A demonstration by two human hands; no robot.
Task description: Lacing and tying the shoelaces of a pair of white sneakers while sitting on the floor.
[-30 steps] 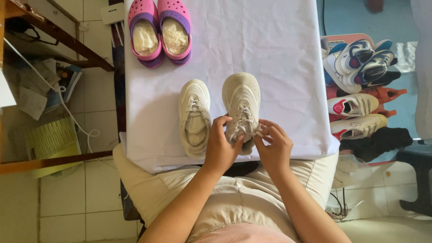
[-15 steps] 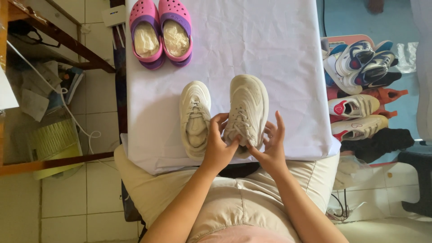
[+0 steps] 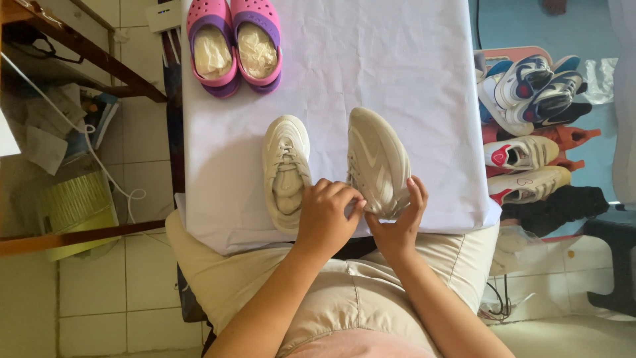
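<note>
Presently, two cream sneakers are seen on the white-covered desk, near its 6 o'clock edge. The right sneaker is tilted onto its side, sole face turned partly up, and is held at its heel end by both hands. The left hand is closed over the heel and collar, fingers curled; the right hand is cupped beneath the heel, with fingers half open and laid against the shoe's outer side. The left sneaker is left upright just beside it, at 9 o'clock of the held shoe, apart from the right hand but touching or nearly touching the left hand's knuckles. A pair of pink and purple clogs is noted at 11 o'clock on the desk; a heap of other shoes lies off the desk at 3 o'clock.

Risk, as judged: the grip is confined to the heel, so the toe end could swing down. The heel also overhangs the near edge, so a slackened hold could let the shoe drop into the lap. The neighbouring sneaker could be nudged by the left hand.
</note>
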